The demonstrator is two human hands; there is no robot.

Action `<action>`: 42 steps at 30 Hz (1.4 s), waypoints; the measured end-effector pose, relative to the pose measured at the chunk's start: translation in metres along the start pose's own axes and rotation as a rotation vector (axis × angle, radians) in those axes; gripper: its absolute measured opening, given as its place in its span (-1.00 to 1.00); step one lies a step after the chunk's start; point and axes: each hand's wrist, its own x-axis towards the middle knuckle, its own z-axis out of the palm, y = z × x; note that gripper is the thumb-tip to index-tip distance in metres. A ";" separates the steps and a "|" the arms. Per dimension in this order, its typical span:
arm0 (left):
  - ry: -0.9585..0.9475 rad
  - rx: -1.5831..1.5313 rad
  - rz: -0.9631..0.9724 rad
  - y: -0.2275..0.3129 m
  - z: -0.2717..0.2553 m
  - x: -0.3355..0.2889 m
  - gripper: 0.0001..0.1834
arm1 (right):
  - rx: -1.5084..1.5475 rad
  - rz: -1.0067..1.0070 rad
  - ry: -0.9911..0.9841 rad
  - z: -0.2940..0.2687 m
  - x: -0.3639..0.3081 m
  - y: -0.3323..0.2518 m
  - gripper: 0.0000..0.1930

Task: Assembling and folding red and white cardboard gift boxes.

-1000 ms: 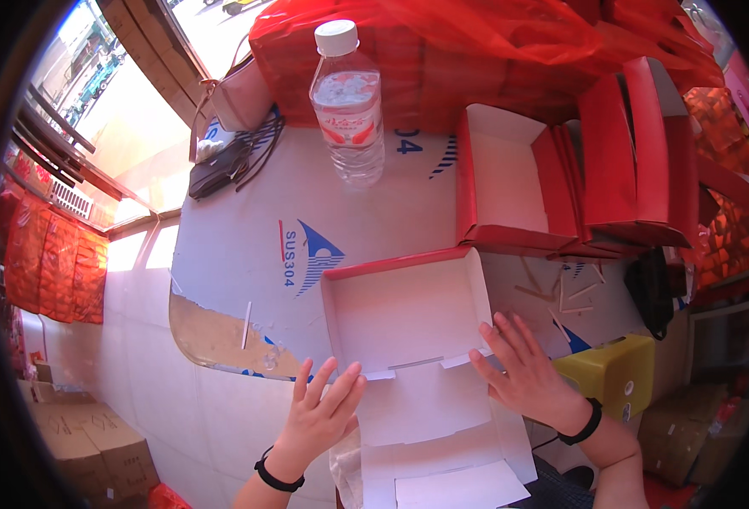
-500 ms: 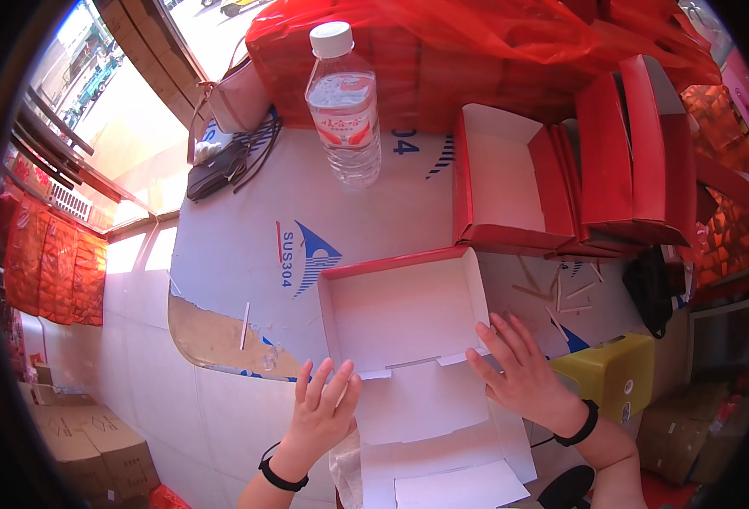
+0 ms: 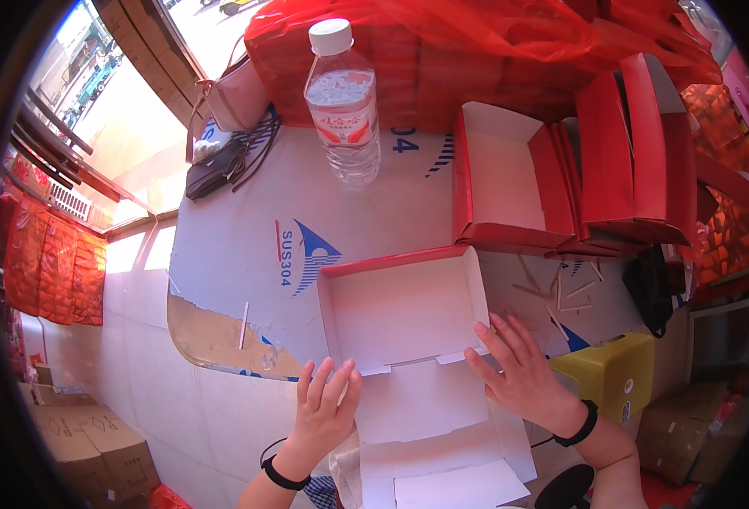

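A red cardboard box with a white inside stands at the table's front edge. Its lid and flaps lie unfolded toward me, past the edge. My left hand is at the box's front left corner, fingers stretched upward and slightly apart; the thumb is mostly hidden. At the front right corner, my right hand has its fingers spread against the side wall, with the thumb near the front fold. Neither hand is wrapped round anything.
A water bottle stands behind the box. Open red boxes are stacked at the back right, before a large red plastic bag. Thin strips lie on the right. A yellow stool stands beside the table, cartons on the floor.
Hardly anything differs. Both hands and the box stay in place; a bit of checked cloth now shows beside my left wrist.
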 end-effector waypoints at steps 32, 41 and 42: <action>0.104 -0.017 -0.009 -0.005 -0.017 0.015 -0.67 | 0.122 0.019 -0.008 -0.013 0.006 0.000 -0.43; 0.215 -0.291 -0.137 -0.005 -0.018 0.029 -0.79 | 0.355 0.074 0.119 -0.015 0.019 0.006 -0.55; 0.216 -0.291 -0.138 -0.005 -0.017 0.031 -0.79 | 0.416 0.092 0.123 -0.015 0.020 0.007 -0.57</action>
